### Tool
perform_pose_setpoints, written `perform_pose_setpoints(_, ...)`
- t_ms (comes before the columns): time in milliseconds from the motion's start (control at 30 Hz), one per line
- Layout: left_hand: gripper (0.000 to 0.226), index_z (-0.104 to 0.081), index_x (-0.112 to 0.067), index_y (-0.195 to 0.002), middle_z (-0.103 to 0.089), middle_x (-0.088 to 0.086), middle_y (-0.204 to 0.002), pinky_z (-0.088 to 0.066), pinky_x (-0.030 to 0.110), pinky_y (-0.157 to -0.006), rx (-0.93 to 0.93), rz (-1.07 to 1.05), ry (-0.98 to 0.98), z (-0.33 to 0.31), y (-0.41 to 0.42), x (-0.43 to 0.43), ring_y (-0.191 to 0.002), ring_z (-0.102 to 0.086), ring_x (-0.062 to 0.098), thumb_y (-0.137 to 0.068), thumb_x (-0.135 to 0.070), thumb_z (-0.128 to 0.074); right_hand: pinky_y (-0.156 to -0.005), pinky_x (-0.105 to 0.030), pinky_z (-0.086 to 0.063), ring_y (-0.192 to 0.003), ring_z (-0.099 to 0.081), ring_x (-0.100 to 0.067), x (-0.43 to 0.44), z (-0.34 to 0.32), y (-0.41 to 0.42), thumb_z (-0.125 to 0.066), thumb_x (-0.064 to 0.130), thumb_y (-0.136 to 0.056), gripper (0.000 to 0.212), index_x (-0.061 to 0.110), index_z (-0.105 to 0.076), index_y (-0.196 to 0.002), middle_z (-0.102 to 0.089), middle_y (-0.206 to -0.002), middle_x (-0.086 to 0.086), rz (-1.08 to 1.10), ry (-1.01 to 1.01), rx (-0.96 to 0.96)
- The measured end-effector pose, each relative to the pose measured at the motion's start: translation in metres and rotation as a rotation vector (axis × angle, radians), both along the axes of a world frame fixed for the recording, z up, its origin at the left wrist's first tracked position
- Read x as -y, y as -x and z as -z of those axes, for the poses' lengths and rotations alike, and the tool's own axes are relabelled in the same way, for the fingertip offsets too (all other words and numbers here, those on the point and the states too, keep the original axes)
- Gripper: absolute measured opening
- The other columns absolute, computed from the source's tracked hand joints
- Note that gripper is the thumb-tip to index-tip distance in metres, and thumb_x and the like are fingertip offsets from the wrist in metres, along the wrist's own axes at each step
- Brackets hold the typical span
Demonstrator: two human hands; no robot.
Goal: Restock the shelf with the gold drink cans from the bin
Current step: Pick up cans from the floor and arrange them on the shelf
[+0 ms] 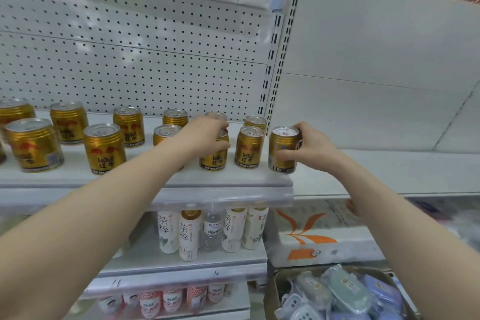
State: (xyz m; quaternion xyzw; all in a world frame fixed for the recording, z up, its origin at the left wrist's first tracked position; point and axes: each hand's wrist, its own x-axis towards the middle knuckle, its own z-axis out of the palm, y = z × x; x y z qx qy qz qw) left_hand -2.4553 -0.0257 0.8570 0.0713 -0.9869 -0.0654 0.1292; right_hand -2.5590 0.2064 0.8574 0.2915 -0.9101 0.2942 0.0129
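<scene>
Head: upright silver-topped gold cans (pixel 248 147)

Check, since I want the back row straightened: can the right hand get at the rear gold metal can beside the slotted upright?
Probably not yet: the right hand grips another gold can at the shelf end, and a front-row gold can stands before the rear gold metal can.

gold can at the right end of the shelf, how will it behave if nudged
The short gold metal drink can is squat and upright, so it probably resists tipping. Knocked over, its smooth round wall would likely roll. It stands at the white shelf's right front corner, so a push might drop it.
</scene>
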Motion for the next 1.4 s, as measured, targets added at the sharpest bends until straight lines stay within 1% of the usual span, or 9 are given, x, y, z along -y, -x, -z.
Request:
perform_pose_setpoints(167, 0.055, -0.044, -0.017, -0.139, -0.049, 0.007, -0.139, -0.044, 0.033, -0.092, 0.012, 0.007, 0.019, 0.008, 0.004, 0.008, -0.120, -0.049, 0.024, -0.090, -0.040, -0.058, -0.070, -0.025, -0.043, -0.095, -0.053, -0.016, 0.014, 0.020, 0.011, -0.076, 0.039, -0.074, 0.079, 0.021, -0.036, -0.140, -0.059, -0.120, -0.002, 0.035, -0.019, 0.028)
perform_pose_setpoints(333, 0.054, -0.049, -0.016, -0.134, -0.058, 0.006, -0.126, -0.050, 0.033, -0.086, 0.078, 0.010, 0.092, -0.001, 0.009, 0.013, -0.108, -0.055, 0.023, -0.086, -0.038, -0.061, -0.070, -0.027, -0.046, -0.098, -0.054, -0.019, 0.024, 0.013, 0.020, -0.069, 0.037, -0.081, 0.067, 0.021, -0.039, -0.138, -0.057, -0.116, -0.001, 0.002, -0.082, 0.101)
perform_pose_setpoints(400, 0.052, -0.051, -0.017, -0.130, -0.059, 0.004, -0.121, -0.049, 0.031, -0.080, 0.076, 0.034, 0.125, -0.006, 0.014, 0.012, -0.102, -0.054, 0.019, -0.084, -0.039, -0.062, -0.083, -0.035, -0.052, -0.104, -0.056, -0.022, 0.023, 0.004, 0.025, -0.064, 0.032, -0.083, 0.061, 0.022, -0.042, -0.139, -0.056, -0.127, -0.004, -0.014, -0.087, 0.128)
perform_pose_setpoints(600, 0.068, -0.040, -0.020, -0.143, -0.052, 0.002, -0.136, -0.043, 0.038, -0.099, 0.015, 0.165, 0.126, -0.003, 0.043, -0.011, -0.122, -0.048, 0.022, -0.086, -0.053, -0.059, -0.075, -0.037, -0.057, -0.082, -0.065, -0.020, 0.027, -0.005, 0.025, -0.068, 0.037, -0.083, 0.053, 0.019, -0.048, -0.128, -0.059, -0.109, -0.004, -0.007, -0.146, 0.084)
perform_pose_setpoints(767, 0.042, -0.062, -0.016, -0.109, -0.060, 0.002, -0.099, -0.051, 0.040, -0.078, 0.009, 0.175, 0.074, 0.004, 0.058, -0.009, -0.090, -0.057, 0.021, -0.084, -0.049, -0.060, -0.067, -0.031, -0.053, -0.082, -0.064, -0.017, 0.026, -0.012, 0.030, -0.069, 0.051, -0.079, 0.058, 0.021, -0.049, -0.124, -0.060, -0.111, -0.002, -0.022, -0.213, 0.098)
perform_pose_setpoints(967, 0.029, -0.060, -0.016, -0.085, -0.057, 0.002, -0.083, -0.048, 0.035, -0.067, -0.041, 0.127, 0.089, -0.001, 0.048, 0.008, -0.079, -0.055, 0.020, -0.088, -0.045, -0.056, -0.082, -0.032, -0.044, -0.104, -0.058, -0.024, 0.055, -0.027, 0.051, -0.049, 0.051, -0.094, 0.059, 0.020, -0.042, -0.143, -0.055, -0.132, -0.007, -0.015, -0.162, -0.047)
perform_pose_setpoints(1167, 0.045, -0.057, -0.022, -0.128, -0.057, 0.000, -0.126, -0.047, 0.040, -0.091, -0.050, 0.080, 0.009, -0.005, 0.045, 0.033, -0.111, -0.055, 0.021, -0.094, -0.049, -0.045, -0.104, -0.040, -0.043, -0.127, -0.049, -0.031, 0.108, -0.022, 0.078, -0.053, 0.050, -0.092, 0.068, 0.014, -0.036, -0.147, -0.046, -0.145, -0.012, -0.063, -0.336, -0.061)
perform_pose_setpoints(1300, 0.051, -0.043, -0.022, -0.142, -0.044, 0.001, -0.145, -0.040, 0.039, -0.101, -0.022, -0.052, -0.006, -0.016, 0.054, 0.062, -0.127, -0.045, 0.025, -0.097, -0.044, -0.045, -0.082, -0.034, -0.057, -0.087, -0.069, -0.022, 0.125, -0.023, 0.090, -0.058, 0.044, -0.091, 0.062, 0.008, -0.045, -0.140, -0.061, -0.128, -0.011, -0.094, -0.342, -0.044)
perform_pose_setpoints(1400, 0.061, -0.036, -0.022, -0.146, -0.040, 0.002, -0.149, -0.036, 0.038, -0.106, 0.066, -0.044, 0.001, -0.015, 0.066, 0.072, -0.132, -0.041, 0.024, -0.093, -0.047, -0.051, -0.079, -0.034, -0.058, -0.080, -0.069, -0.019, 0.135, -0.021, 0.094, -0.058, 0.045, -0.091, 0.055, 0.010, -0.054, -0.133, -0.065, -0.121, -0.009, -0.144, -0.333, -0.092)
